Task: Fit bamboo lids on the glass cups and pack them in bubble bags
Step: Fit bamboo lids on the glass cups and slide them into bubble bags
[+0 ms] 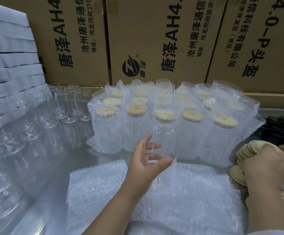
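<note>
My left hand [146, 165] grips a clear glass cup [163, 138] upright above the flat stack of bubble bags [180, 197], fingers and thumb curled round its lower part. The cup has no lid on it. My right hand [270, 165] rests on a pile of round bamboo lids [249, 150] at the right edge, fingers curled over the discs. Whether it holds one lid I cannot tell. Behind the cup stand several packed cups [192, 126] in bubble bags, their bamboo lids showing on top.
Several bare glass cups [66, 106] stand on the metal table [80, 160] at left and back left. White foam sheets [10, 53] are stacked far left. Cardboard boxes [163, 39] form a wall behind. A black tray [283, 128] sits at the right.
</note>
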